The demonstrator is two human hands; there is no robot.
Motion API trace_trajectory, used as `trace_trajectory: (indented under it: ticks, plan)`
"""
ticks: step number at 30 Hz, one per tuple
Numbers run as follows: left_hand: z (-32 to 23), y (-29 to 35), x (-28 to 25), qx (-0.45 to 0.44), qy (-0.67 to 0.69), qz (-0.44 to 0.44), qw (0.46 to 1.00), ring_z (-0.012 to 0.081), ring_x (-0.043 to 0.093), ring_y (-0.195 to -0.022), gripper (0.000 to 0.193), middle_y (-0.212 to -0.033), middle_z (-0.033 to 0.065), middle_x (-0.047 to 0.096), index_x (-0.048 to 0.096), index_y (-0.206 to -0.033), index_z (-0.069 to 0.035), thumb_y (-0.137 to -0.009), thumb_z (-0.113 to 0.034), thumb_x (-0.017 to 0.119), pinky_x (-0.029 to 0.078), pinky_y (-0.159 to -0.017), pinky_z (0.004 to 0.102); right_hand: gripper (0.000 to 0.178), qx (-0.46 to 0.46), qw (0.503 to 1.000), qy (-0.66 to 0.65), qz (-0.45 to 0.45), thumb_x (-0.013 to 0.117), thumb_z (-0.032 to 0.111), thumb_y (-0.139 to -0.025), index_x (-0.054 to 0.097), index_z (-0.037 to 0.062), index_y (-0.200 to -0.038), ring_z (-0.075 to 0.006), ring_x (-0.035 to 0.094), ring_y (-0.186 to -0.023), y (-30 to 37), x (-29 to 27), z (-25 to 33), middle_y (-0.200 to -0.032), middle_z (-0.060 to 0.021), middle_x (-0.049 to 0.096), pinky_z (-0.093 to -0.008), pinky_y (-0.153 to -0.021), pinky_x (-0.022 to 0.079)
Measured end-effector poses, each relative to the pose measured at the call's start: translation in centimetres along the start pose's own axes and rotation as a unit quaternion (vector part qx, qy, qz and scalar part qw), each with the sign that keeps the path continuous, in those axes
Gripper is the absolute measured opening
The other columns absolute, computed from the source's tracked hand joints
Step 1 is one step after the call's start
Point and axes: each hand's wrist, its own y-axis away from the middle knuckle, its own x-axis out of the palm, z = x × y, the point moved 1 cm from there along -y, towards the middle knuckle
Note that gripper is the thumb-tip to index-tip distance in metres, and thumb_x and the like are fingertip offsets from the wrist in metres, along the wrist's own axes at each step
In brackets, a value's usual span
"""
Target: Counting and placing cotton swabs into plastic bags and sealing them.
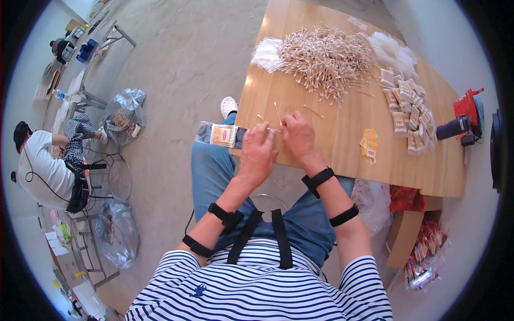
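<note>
My left hand [258, 152] is at the table's near left edge, fingers closed together, with a cotton swab [260, 117] sticking out past the fingertips. Just right of it, my right hand [298, 135] is curled in a pinch, and another cotton swab [277, 111] stands out from its fingertips. A further swab end shows between the two hands. Beside my left hand, a filled pack of cotton swabs [223, 135] with a yellow label lies at the table corner over my left knee. One loose swab [313, 111] rests beyond my right hand.
A large heap of cotton swabs [326, 61] covers the far table [337, 144]. Clear plastic bags [267, 54] flank it. At right are filled packs [409, 112], yellow labels [369, 145] and a dark bottle [453, 128]. A person [51, 166] sits at left near plastic sacks [116, 232].
</note>
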Motion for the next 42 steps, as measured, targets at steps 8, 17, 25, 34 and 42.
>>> trace_trajectory:
  ticks: [8,17,25,34,42]
  plan:
    - [2.7,-1.4,0.8,0.008,-0.058,0.009,0.998,0.0347,0.040,-0.140,0.059,-0.144,0.0171,0.048,0.056,-0.135,-0.001,-0.081,-0.017,0.074,0.028,-0.117,0.0514,0.010,0.044,0.999,-0.008,0.006,0.070,0.014,-0.083,0.063,0.0075,-0.086,-0.0343,0.064,-0.088,2.1,-1.5,-1.0,-0.093,-0.0125,0.061,-0.0465,-0.073,0.053]
    - [0.1,1.8,0.3,0.022,-0.041,0.016,0.999,0.0354,0.044,-0.135,0.060,-0.137,0.0188,0.050,0.057,-0.132,0.000,-0.079,-0.021,0.077,0.030,-0.114,0.0511,0.007,0.122,0.989,0.070,-0.042,0.066,0.012,-0.084,0.063,0.0071,-0.089,-0.0354,0.065,-0.086,2.8,-2.2,-3.0,-0.089,-0.0157,0.062,-0.0455,-0.069,0.052]
    - [-1.5,1.4,0.5,0.026,-0.038,0.034,0.998,0.0364,0.039,-0.137,0.071,-0.140,0.0198,0.045,0.055,-0.132,0.003,-0.074,-0.029,0.081,0.027,-0.115,0.0525,0.004,0.022,0.999,-0.032,-0.016,0.065,0.009,-0.084,0.064,0.0055,-0.083,-0.0371,0.063,-0.085,4.3,-1.4,-1.3,-0.088,-0.0155,0.061,-0.0477,-0.072,0.052]
    - [-0.6,1.4,0.9,0.065,-0.075,0.095,0.990,0.0309,0.022,-0.151,0.109,-0.161,0.0168,0.026,0.035,-0.150,0.002,-0.066,-0.048,0.083,0.017,-0.121,0.0523,0.002,0.016,0.999,-0.042,-0.023,0.063,0.008,-0.086,0.065,0.0062,-0.086,-0.0379,0.063,-0.084,4.2,-1.3,-1.9,-0.088,-0.0155,0.060,-0.0472,-0.071,0.052]
    - [-0.1,1.1,1.1,0.065,-0.103,0.131,0.984,0.0292,0.019,-0.152,0.122,-0.163,0.0159,0.022,0.031,-0.152,0.001,-0.059,-0.058,0.083,0.011,-0.122,0.0531,0.004,-0.008,0.998,-0.052,-0.035,0.063,0.009,-0.087,0.067,0.0075,-0.086,-0.0368,0.062,-0.081,4.8,-2.0,-0.9,-0.086,-0.0155,0.058,-0.0470,-0.069,0.051]
